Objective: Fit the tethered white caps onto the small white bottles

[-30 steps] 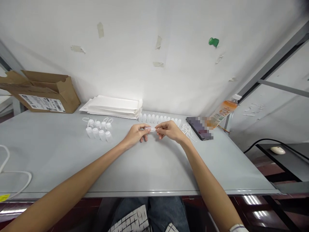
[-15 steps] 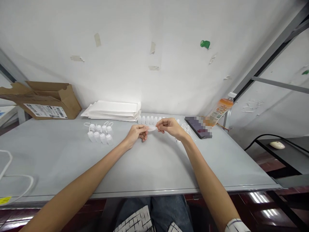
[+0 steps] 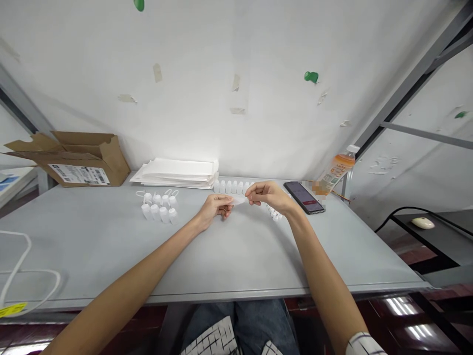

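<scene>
Grey bench [image 3: 236, 256], white wall: my left hand [image 3: 215, 207] and right hand [image 3: 269, 195] each have fingers pinched on a small clear strip [image 3: 237, 200] between them, bottle row [image 3: 232, 187] just beyond, apparently mid-fitting, and the next move needs steady alignment.

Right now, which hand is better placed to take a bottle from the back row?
Probably the right hand: it sits directly by the row of bottles, while the left hand lies farther forward. Both pinch the clear piece.
</scene>
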Demonstrator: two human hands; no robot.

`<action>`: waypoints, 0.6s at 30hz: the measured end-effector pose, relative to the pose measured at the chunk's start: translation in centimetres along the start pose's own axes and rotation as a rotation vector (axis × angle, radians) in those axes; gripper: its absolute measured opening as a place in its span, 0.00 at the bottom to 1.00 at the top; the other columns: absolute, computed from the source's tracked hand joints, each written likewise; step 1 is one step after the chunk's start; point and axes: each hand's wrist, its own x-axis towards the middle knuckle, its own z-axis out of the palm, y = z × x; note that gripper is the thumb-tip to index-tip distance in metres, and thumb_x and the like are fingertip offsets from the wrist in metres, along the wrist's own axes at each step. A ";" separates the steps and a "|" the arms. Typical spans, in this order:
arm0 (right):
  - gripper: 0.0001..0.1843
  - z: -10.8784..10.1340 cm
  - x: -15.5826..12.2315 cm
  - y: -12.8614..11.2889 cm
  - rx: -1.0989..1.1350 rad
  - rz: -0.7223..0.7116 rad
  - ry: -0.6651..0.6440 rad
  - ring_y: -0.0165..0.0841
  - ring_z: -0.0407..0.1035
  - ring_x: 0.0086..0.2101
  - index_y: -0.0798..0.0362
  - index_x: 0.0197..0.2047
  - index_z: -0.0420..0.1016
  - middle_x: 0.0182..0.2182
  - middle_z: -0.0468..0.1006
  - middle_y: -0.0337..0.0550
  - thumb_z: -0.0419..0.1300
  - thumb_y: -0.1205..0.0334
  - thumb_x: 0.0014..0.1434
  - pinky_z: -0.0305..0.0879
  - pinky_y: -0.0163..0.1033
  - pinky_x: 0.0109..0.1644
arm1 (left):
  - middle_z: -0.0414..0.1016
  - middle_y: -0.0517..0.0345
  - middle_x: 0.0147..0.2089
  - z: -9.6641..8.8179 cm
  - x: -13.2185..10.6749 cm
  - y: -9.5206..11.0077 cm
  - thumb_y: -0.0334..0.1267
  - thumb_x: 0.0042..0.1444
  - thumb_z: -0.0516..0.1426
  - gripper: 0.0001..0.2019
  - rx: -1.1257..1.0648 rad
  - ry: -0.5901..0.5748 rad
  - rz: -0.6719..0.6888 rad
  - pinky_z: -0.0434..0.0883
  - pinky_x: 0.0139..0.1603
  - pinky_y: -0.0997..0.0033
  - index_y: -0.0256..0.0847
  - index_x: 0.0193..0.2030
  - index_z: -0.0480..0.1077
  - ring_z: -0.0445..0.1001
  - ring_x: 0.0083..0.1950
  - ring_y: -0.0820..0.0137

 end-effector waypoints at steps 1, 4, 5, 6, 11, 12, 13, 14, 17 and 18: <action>0.08 -0.1 -0.1 -0.1 0.007 0.003 -0.003 0.26 0.62 0.24 0.57 0.32 0.76 0.22 0.73 0.39 0.64 0.61 0.49 0.59 0.36 0.31 | 0.66 0.59 0.25 0.1 -0.1 0.1 0.46 0.50 0.62 0.15 0.003 -0.009 -0.001 0.61 0.23 0.73 0.34 0.27 0.69 0.65 0.22 0.75; 0.09 -0.5 -0.3 -0.2 0.028 0.001 -0.017 0.26 0.61 0.24 0.57 0.33 0.76 0.22 0.73 0.39 0.65 0.60 0.49 0.58 0.35 0.30 | 0.66 0.59 0.25 0.4 -0.3 0.4 0.47 0.51 0.61 0.15 -0.007 -0.038 0.000 0.62 0.23 0.73 0.34 0.26 0.69 0.66 0.23 0.75; 0.09 -0.6 -0.4 -0.2 0.034 -0.002 -0.023 0.26 0.61 0.24 0.57 0.33 0.76 0.22 0.74 0.40 0.65 0.60 0.49 0.58 0.35 0.30 | 0.66 0.59 0.25 0.5 -0.4 0.5 0.46 0.51 0.61 0.15 -0.018 -0.045 0.000 0.62 0.23 0.73 0.34 0.27 0.69 0.65 0.23 0.75; 0.09 -0.7 -0.4 -0.2 0.036 -0.006 -0.028 0.26 0.61 0.24 0.57 0.33 0.76 0.23 0.74 0.40 0.65 0.61 0.49 0.57 0.35 0.30 | 0.65 0.59 0.25 0.7 -0.5 0.6 0.46 0.51 0.61 0.15 -0.031 -0.049 -0.002 0.62 0.23 0.73 0.34 0.27 0.69 0.65 0.23 0.75; 0.09 -1.2 -0.8 -0.6 0.025 -0.007 -0.042 0.26 0.61 0.23 0.56 0.33 0.77 0.23 0.74 0.40 0.66 0.60 0.50 0.56 0.35 0.28 | 0.65 0.59 0.26 1.3 -1.0 1.2 0.45 0.51 0.61 0.14 -0.085 -0.057 -0.039 0.62 0.23 0.73 0.35 0.27 0.67 0.64 0.22 0.76; 0.09 -1.2 -0.9 -0.7 0.025 -0.008 -0.046 0.26 0.60 0.23 0.56 0.33 0.77 0.22 0.75 0.40 0.66 0.59 0.50 0.55 0.34 0.27 | 0.64 0.59 0.26 1.3 -1.1 1.2 0.45 0.51 0.61 0.14 -0.087 -0.064 -0.043 0.62 0.24 0.73 0.35 0.26 0.66 0.63 0.22 0.76; 0.09 -1.3 -1.0 -0.9 0.025 -0.009 -0.050 0.26 0.60 0.23 0.56 0.33 0.77 0.22 0.75 0.40 0.66 0.60 0.49 0.55 0.34 0.27 | 0.64 0.59 0.26 1.4 -1.2 1.2 0.44 0.52 0.60 0.14 -0.088 -0.075 -0.047 0.62 0.24 0.73 0.36 0.26 0.66 0.63 0.22 0.76; 0.09 -1.3 -1.1 -1.0 0.022 -0.008 -0.054 0.26 0.61 0.23 0.57 0.33 0.77 0.22 0.75 0.41 0.66 0.60 0.49 0.55 0.34 0.26 | 0.64 0.59 0.26 1.4 -1.2 1.2 0.44 0.52 0.60 0.13 -0.090 -0.085 -0.050 0.62 0.24 0.73 0.36 0.27 0.66 0.63 0.22 0.76; 0.09 -1.4 -1.4 -1.5 0.006 -0.002 -0.059 0.26 0.62 0.23 0.57 0.32 0.77 0.22 0.75 0.41 0.66 0.60 0.49 0.54 0.34 0.26 | 0.64 0.60 0.26 1.5 -1.4 1.1 0.43 0.52 0.60 0.12 -0.116 -0.117 -0.057 0.61 0.24 0.74 0.36 0.28 0.67 0.63 0.22 0.77; 0.08 -1.4 -1.4 -1.6 0.003 0.000 -0.063 0.27 0.63 0.23 0.56 0.31 0.77 0.22 0.75 0.40 0.67 0.61 0.48 0.54 0.34 0.26 | 0.64 0.60 0.26 1.6 -1.4 1.1 0.43 0.52 0.60 0.12 -0.129 -0.126 -0.059 0.61 0.24 0.73 0.36 0.28 0.67 0.63 0.22 0.77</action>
